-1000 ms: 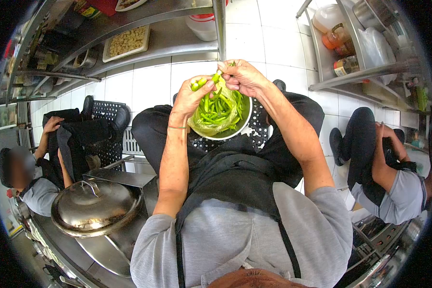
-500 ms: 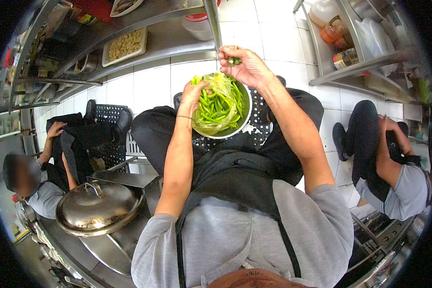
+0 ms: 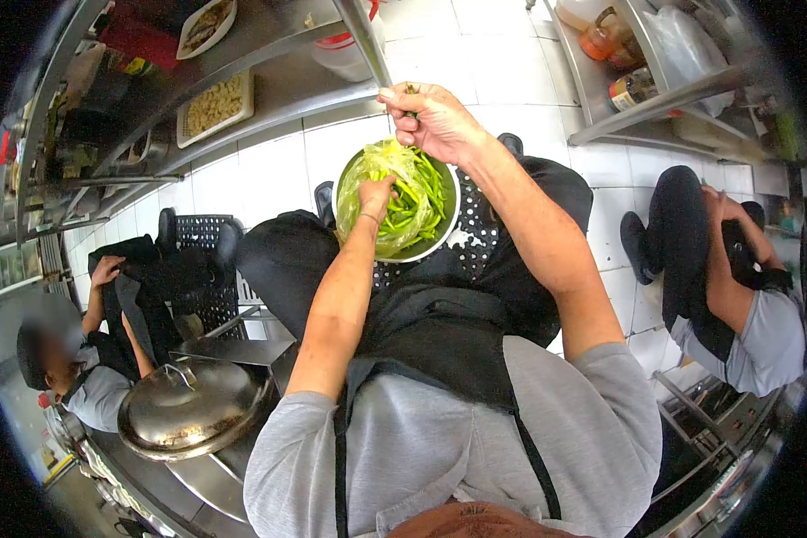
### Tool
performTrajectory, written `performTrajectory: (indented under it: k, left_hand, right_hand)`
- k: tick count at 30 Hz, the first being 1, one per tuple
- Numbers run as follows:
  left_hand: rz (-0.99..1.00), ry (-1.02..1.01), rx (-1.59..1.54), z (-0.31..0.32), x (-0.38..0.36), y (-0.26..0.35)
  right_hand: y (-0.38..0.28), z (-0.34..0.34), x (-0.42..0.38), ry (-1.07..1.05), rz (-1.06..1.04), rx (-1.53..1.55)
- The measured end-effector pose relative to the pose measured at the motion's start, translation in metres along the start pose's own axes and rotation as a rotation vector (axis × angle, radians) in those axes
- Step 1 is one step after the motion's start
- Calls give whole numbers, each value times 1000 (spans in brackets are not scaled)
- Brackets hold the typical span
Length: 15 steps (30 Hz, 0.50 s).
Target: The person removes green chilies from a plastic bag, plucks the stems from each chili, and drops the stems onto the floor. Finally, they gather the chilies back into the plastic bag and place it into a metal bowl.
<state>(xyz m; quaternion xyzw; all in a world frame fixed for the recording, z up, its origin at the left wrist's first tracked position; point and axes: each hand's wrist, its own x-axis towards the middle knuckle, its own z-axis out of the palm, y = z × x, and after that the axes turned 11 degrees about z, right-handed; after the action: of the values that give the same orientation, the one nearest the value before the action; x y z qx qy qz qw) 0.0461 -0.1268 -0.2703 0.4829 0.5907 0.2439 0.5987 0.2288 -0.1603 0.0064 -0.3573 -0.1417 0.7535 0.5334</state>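
Long green chili peppers (image 3: 432, 193) lie in a thin, yellowish clear plastic bag (image 3: 354, 179) inside a round pale-rimmed bowl (image 3: 457, 211). The bowl sits between my knees. My left hand (image 3: 377, 197) reaches into the bag mouth from the near left, its fingers curled down among the peppers and partly hidden there. Above the bowl's far rim, my right hand (image 3: 432, 121) is raised with fingers folded in. Small dark green pieces (image 3: 412, 113), like pepper stems, show between those fingers.
A steel shelf at the left holds a white tray of pale chunks (image 3: 215, 109) and a white bucket (image 3: 348, 58). Another shelf (image 3: 663, 112) with jars stands right. A lidded pot (image 3: 193, 408) is near left. People sit on either side (image 3: 108, 386) (image 3: 735, 341).
My left hand has moved from the bag's left edge into the peppers, nearer the bowl's middle. My right hand has shifted slightly left and its fingers have folded further over the green pieces.
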Motion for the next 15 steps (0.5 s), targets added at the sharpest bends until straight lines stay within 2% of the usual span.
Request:
performTrajectory:
  k: [4, 8, 12, 13, 15]
  left_hand:
    - [-146, 78, -160, -8, -23, 27]
    - [-126, 98, -359, -17, -27, 16]
    - [-146, 39, -321, -28, -55, 53]
    - [1, 11, -304, -34, -61, 56]
    - [122, 43, -206, -41, -71, 74]
  right_hand:
    - [-3, 5, 0, -14, -4, -7]
    - [-1, 4, 3, -29, -17, -41]
    - [5, 3, 6, 40, -41, -133]
    - [8, 2, 8, 55, -38, -164]
    - [11, -1, 11, 90, -38, -226]
